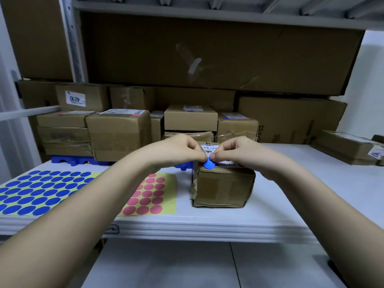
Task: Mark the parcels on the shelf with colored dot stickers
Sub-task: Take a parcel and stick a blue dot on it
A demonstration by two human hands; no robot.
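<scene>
A blue dot sticker [208, 164] is pinched between both hands' fingers [200, 155] above a parcel [223, 186] near the shelf [207, 223] front edge.

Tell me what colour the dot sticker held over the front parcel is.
Blue: the dot sticker is pinched by both hands, seen in the head view.

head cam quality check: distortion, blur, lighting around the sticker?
Head view: wide-angle bowing bends the shelf edge and forearms; the blue dot sticker and both hands are sharp; the rear cartons sit dim under the upper shelf; soft even light, no glare on the small parcel.
</scene>
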